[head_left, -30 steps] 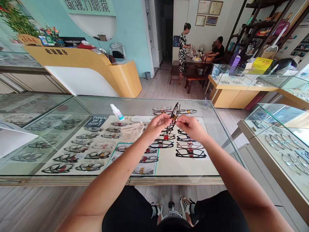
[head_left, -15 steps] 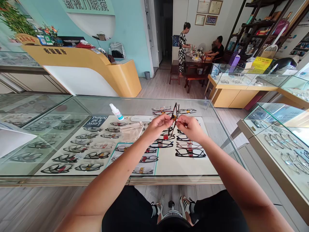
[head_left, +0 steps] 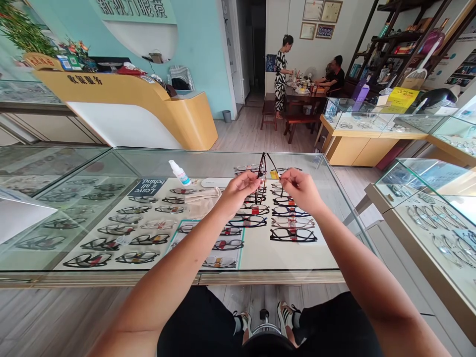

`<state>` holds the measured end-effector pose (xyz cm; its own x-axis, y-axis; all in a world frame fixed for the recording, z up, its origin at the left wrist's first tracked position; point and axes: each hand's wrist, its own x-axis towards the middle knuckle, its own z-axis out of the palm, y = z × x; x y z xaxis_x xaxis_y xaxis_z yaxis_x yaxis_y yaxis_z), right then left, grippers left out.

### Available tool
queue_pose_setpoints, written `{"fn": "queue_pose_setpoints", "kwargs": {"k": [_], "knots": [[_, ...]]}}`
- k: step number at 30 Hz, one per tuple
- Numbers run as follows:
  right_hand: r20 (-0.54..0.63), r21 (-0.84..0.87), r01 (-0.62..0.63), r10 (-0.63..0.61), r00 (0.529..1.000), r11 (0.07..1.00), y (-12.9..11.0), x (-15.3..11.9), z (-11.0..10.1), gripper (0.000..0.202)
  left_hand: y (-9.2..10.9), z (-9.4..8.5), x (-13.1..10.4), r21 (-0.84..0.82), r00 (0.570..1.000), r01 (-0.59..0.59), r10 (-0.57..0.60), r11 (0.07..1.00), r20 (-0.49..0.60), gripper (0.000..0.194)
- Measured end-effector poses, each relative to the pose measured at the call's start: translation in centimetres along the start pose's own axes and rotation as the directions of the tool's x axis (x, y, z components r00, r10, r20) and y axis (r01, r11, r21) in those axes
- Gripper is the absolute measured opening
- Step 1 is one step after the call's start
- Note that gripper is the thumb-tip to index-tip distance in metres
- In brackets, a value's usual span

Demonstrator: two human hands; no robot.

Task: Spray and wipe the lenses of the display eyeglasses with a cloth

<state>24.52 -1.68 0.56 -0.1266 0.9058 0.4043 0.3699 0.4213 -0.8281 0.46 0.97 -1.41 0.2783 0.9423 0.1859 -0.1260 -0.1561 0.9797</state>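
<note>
Glass display surface (head_left: pixel 297 258) below the hands, "Leave it all behind." card (head_left: pixel 149 188) left of them, left hand (head_left: pixel 241 191) and right hand (head_left: pixel 302 190) pinching dark-framed eyeglasses (head_left: pixel 262 171) between them, yellow tag (head_left: pixel 274 174) beside right fingertips.

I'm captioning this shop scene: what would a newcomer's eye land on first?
Likely the dark-framed eyeglasses raised between the left hand and right hand, above the glass display case. Next, the white bottle left of the hands, and the bright yellow package on the counter at upper right.
</note>
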Motion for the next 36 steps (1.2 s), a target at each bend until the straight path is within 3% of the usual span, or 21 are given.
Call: {"fn": "queue_pose_setpoints", "kwargs": {"k": [5,11,21,28,32,36], "knots": [[0.085,-0.007,0.017,-0.016,0.996,1.0,0.1,0.1,-0.3,0.012,0.4,-0.1,-0.1,0.054,0.999,-0.036,0.036,0.998,0.001,0.054],[0.087,-0.256,0.051,-0.03,0.996,0.965,0.1,0.1,-0.5,0.018,0.5,-0.5,-0.1,0.27,0.987,-0.156,0.142,0.95,0.069,0.045],[-0.143,-0.405,-0.014,-0.047,0.989,0.914,0.9,0.4,-1.4,0.003,0.3,-0.9,0.4,0.33,0.991,-0.133,0.137,0.935,0.011,0.047],[-0.287,-0.463,-0.021,-0.127,0.949,0.886,1.4,0.7,-2.6,0.017,0.2,-1.0,0.5,0.377,0.99,-0.132,0.142,0.917,0.001,0.054],[-0.31,-0.426,0.068,-0.216,0.926,0.902,1.0,0.3,-2.1,0.026,-0.5,-1.2,0.8,0.32,0.986,-0.134,0.158,0.938,-0.049,0.056],[-0.285,-0.419,0.201,-0.338,0.897,0.885,0.4,-0.6,-0.7,0.019,-1.0,-1.3,1.0,0.214,0.986,-0.128,0.148,0.968,-0.078,0.058]]}}
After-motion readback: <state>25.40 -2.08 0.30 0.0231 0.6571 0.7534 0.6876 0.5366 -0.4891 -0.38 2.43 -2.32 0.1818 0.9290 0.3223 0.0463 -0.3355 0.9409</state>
